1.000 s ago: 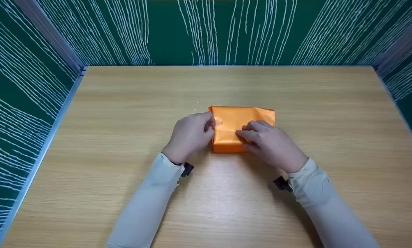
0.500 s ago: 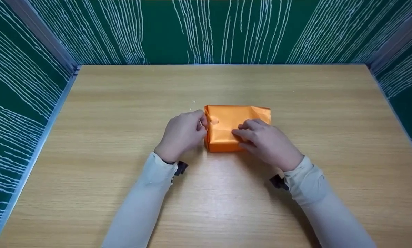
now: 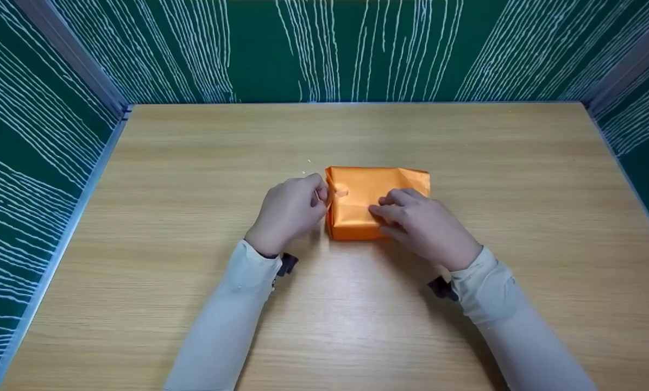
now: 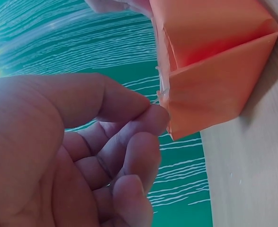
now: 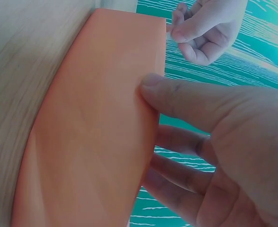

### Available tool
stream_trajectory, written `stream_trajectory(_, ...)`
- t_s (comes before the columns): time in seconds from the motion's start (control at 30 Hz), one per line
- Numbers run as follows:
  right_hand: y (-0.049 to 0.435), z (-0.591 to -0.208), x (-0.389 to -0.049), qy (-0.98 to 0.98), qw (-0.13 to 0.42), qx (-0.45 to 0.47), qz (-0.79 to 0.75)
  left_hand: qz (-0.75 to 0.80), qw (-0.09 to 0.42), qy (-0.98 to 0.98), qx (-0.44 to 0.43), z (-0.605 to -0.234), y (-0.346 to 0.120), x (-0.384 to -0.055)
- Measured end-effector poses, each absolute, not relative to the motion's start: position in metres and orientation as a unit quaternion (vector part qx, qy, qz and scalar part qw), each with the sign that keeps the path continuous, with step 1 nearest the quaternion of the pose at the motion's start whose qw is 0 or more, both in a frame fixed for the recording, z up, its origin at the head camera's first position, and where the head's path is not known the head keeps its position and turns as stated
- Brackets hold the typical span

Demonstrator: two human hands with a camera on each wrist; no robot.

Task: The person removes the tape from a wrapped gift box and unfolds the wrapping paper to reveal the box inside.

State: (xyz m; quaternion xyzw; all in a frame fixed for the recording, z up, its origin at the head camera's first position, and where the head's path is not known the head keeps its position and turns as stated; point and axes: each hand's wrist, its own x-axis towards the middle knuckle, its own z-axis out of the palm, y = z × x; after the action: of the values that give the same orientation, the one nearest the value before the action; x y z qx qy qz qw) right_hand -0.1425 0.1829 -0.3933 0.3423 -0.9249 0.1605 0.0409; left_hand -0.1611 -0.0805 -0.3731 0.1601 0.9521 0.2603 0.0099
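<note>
An orange paper-wrapped package (image 3: 359, 182), box-shaped, lies on the wooden table. My left hand (image 3: 291, 212) is at its left end, thumb and index fingertips pinching a thin pale strip (image 4: 155, 100) that looks like clear tape. That strip runs to the edge of the orange paper; the left wrist view shows a folded flap with an open crease at this end. My right hand (image 3: 424, 225) grips the near right part of the package, its thumb (image 5: 154, 84) on the front side and its bent fingers over the top. A small wrinkled patch (image 3: 341, 193) shows on the top near the left end.
The wooden table (image 3: 194, 163) spreads around the package, with tiny white scraps (image 3: 306, 166) behind the left hand. Green panels with white streaks (image 3: 259, 49) stand at the back and sides. Both wrists carry small black devices (image 3: 287, 264).
My left hand has drawn slightly left from the package's end, uncovering more of its left edge. My right hand stays in place on the package. The head view has shifted a little.
</note>
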Motion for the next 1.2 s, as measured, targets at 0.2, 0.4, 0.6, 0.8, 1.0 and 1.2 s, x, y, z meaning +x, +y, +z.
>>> stream_trajectory(0.2,0.183,-0.395,-0.142,-0.927,0.036,0.338,0.16,0.262,0.034,0.954,0.144,-0.373,-0.084,-0.161)
stream_trajectory(0.4,0.182,-0.395,-0.143,-0.93,0.031,0.334,0.154,0.263,0.04,0.954,0.138,-0.373,-0.087,-0.161)
stream_trajectory(0.6,0.182,-0.395,-0.144,-0.929,0.029,0.335,0.154,0.263,0.046,0.952,0.149,-0.37,-0.09,-0.16)
stream_trajectory(0.8,0.182,-0.395,-0.143,-0.93,0.025,0.332,0.153,0.273,0.03,0.952,0.135,-0.366,-0.094,-0.16)
stream_trajectory(1.0,0.183,-0.395,-0.143,-0.93,0.027,0.334,0.152,0.28,0.009,0.952,0.123,-0.363,-0.093,-0.163)
stream_trajectory(1.2,0.182,-0.394,-0.144,-0.932,0.023,0.328,0.152,0.295,0.021,0.95,0.097,-0.361,-0.093,-0.163)
